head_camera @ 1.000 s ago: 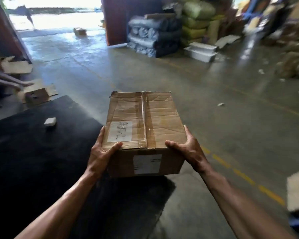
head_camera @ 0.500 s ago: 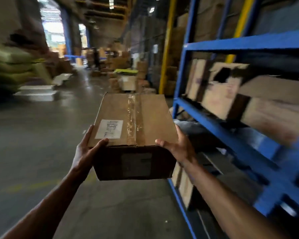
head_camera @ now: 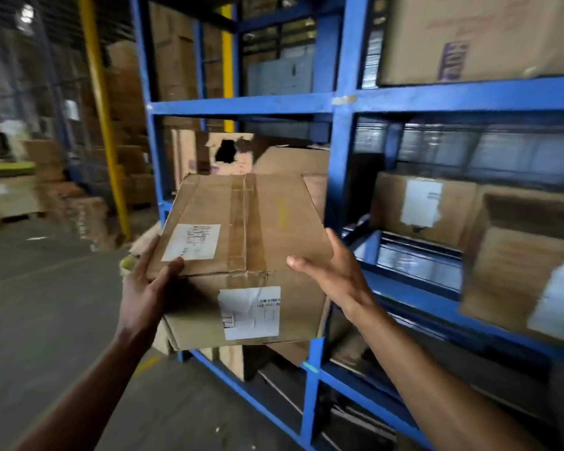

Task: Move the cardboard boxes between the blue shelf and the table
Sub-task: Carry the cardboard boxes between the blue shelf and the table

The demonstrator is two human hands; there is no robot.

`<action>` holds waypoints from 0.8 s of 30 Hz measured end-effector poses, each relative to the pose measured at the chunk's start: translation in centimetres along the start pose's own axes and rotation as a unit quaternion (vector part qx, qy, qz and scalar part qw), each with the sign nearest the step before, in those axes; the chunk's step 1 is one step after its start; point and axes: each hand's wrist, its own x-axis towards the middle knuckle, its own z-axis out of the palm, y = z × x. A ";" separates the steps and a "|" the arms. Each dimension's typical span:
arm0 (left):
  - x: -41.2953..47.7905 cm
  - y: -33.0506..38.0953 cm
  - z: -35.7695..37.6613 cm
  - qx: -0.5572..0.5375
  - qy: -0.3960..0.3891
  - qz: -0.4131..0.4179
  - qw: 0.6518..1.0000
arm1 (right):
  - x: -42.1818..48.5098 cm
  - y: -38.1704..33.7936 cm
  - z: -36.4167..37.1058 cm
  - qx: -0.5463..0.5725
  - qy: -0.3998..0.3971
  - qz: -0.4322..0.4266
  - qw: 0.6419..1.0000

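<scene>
Two bare hands hold a box [head_camera: 241, 229] at chest height. The left hand [head_camera: 147, 288] grips the near left corner, thumb on the lid and palm under the edge. The right hand [head_camera: 332, 275] lies flat against the right side, fingers straight, thumb near the top edge. The box is taped shut, tilted with its left side low, and has white labels on the lid and front. Just beyond the hands stands the blue shelf [head_camera: 339, 141], with other cartons [head_camera: 420, 206] to the right of the hands on its middle level. A second ago the box hung over a dark counter and open floor; half a second ago the shelf was off to the right. Now the shelf fills the view ahead, so the carry looks nearly done and setting the box on a level is probably next.
</scene>
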 end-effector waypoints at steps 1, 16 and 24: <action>-0.6 0.0 0.7 -0.009 -0.014 -0.001 1.000 | -1.0 -0.1 -0.9 -0.013 0.011 0.007 1.000; -4.0 1.2 14.4 -0.119 -0.235 -0.056 0.963 | -11.1 -2.5 -14.6 -0.064 0.174 0.069 0.980; -2.4 -0.7 22.6 -0.133 -0.261 -0.082 0.953 | -9.3 1.8 -17.6 -0.066 0.232 0.112 0.964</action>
